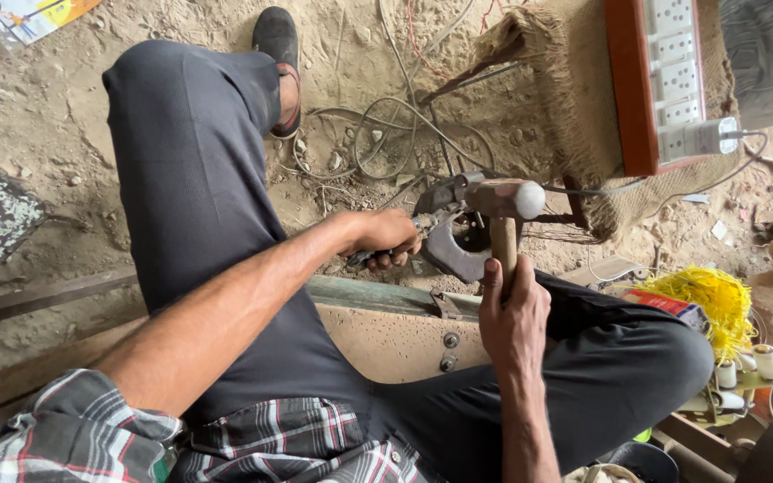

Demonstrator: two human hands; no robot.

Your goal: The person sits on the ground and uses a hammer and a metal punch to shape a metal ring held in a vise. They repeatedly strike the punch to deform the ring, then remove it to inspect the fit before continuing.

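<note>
Gripping the wooden handle just below the head, the right hand (513, 309) is closed around a hammer (505, 207), whose head is held above a grey metal part (454, 243) on the sandy ground between the knees. The left hand (385, 238) is clamped on a thin tool (422, 222) set against that part. A blow landing off line could glance off the tool and strike the left fingers, which lie very near the head; the part, seemingly unclamped, could also shift in the loose sand. Loose wires (386, 134) lie just beyond it. A colourful printed sheet (24, 16) is seen at the top left corner. A small red box (664, 304) lies beside yellow strands (709, 300) at the right. An orange-framed socket board (664, 80) rests on a mat at the upper right.
</note>
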